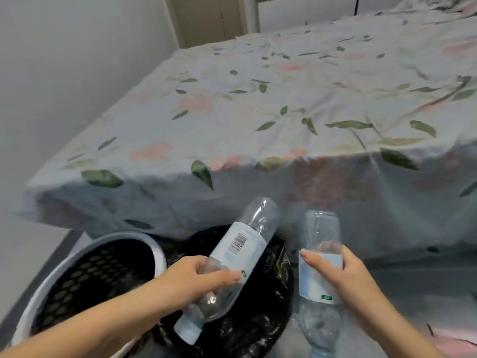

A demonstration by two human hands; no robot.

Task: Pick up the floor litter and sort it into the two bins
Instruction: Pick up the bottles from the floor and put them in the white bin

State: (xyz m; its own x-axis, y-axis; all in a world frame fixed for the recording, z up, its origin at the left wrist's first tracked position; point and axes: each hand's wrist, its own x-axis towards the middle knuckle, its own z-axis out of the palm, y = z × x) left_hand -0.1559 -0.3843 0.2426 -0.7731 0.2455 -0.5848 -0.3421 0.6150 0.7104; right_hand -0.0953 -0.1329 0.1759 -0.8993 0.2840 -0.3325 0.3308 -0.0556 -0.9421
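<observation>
We are gripping a clear plastic bottle in each of our hands: the left hand (191,277) is wrapping round the left bottle (232,257), tilting it cap-down over the black-bagged bin (258,329), probably so it can drop straight in. The right hand (346,277) is clutching the right bottle (318,270) near the label, holding it just right of that bin, likely waiting its turn, while the white mesh bin (85,257) is sitting to the left, below the bed (258,99).
</observation>
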